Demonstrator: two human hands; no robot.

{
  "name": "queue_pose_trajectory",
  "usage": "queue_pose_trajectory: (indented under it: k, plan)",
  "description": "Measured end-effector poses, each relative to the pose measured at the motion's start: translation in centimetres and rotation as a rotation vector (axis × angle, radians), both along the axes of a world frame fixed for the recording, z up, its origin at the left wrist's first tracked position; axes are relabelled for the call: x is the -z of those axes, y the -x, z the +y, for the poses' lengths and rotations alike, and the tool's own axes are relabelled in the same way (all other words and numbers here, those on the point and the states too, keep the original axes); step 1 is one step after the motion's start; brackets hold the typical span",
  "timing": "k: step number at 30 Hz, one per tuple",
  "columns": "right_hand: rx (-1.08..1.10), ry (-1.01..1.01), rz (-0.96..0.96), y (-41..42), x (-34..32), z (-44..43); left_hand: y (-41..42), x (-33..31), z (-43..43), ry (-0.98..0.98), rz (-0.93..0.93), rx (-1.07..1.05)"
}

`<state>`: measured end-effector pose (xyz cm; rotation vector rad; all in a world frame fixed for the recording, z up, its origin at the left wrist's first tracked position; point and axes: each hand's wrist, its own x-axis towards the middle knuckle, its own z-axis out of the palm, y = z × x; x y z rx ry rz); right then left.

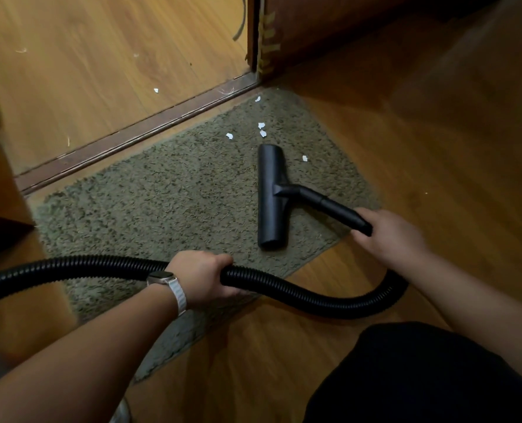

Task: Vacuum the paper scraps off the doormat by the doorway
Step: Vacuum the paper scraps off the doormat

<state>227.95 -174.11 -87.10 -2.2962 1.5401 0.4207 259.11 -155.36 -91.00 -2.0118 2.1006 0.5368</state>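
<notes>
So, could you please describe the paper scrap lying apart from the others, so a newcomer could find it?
Find the grey-green doormat by the doorway, then the black vacuum head on it. The scrap lies alone just right of the head's far end, whereas the other scraps cluster beyond that end.
</notes>
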Motion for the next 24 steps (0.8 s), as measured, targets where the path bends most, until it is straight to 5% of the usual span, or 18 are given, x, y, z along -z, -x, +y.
queue_pose_trajectory:
  k: [12,24]
  plan:
    - [0.345,0.098,-0.094,2.0,-0.3,-2.8,1.2,-2.2,-0.4,-0.02,0.001,-0.127]
    - [-0.014,0.093,0.002,-5.3,-0.3,-4.6,-1.0,-2.1,-0.7,-0.022,-0.024,-0.114]
